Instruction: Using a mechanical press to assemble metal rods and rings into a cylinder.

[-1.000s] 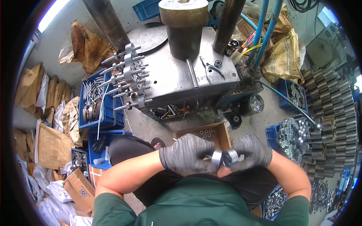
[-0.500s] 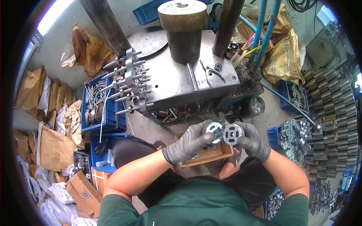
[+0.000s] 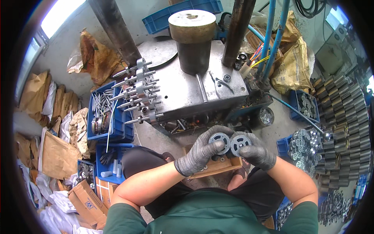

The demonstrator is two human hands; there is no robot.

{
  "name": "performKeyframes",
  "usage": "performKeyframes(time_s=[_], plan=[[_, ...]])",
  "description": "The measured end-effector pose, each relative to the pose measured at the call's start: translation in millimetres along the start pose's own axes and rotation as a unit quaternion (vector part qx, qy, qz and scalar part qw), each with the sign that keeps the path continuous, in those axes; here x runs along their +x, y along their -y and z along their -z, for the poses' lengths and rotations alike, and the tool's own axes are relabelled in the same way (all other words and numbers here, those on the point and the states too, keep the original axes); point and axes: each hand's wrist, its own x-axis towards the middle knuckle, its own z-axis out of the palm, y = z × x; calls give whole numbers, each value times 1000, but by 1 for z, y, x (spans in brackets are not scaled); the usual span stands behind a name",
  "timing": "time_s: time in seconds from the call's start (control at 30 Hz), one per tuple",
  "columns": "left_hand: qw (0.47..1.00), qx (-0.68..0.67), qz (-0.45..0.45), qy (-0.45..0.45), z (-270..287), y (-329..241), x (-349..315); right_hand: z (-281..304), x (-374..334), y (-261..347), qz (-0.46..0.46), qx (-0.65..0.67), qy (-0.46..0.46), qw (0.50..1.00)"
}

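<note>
In each gloved hand I hold a round grey metal motor end cap with slotted openings, side by side over a shallow wooden box. My left hand is closed on the left end cap, thumb across its lower edge. The right end cap is gripped in my right hand, thumb on its lower face and fingers behind. The two caps' rims are almost touching. Below them, the wooden box holds a few small rings, partly hidden by my hands.
Ahead stands a steel press bed with a thick ram, pliers and a row of shafted rotors. At left is a blue crate of shafts. Stacked end caps and metal cylinders stand at right.
My view has tilted slightly, so the press sits lower in the picture. The left cap's face has turned from bright to grey, and my right thumb now lies over its cap's lower face.
</note>
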Motion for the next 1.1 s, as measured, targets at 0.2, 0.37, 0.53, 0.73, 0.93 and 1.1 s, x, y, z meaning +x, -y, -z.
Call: performKeyframes(time_s=[0.2,0.37,0.53,0.73,0.93,1.1], plan=[[1000,10,-15,-6,-7,0,-8,-3,-1,11,-26,4,32,999],[998,-24,23,48,-16,-15,-13,10,-9,-2,-71,48,88,992],[971,-148,97,163,-3,-9,-12,14,-11,-5,-132,77,193,969],[969,-239,60,27,2,-13,5,7,-2,16,7,130,130,983],[929,-209,101,-289,41,19,42,31,15,4,66,286,26,956],[932,-175,61,-311,74,33,57,42,12,0,51,284,-75,955]])
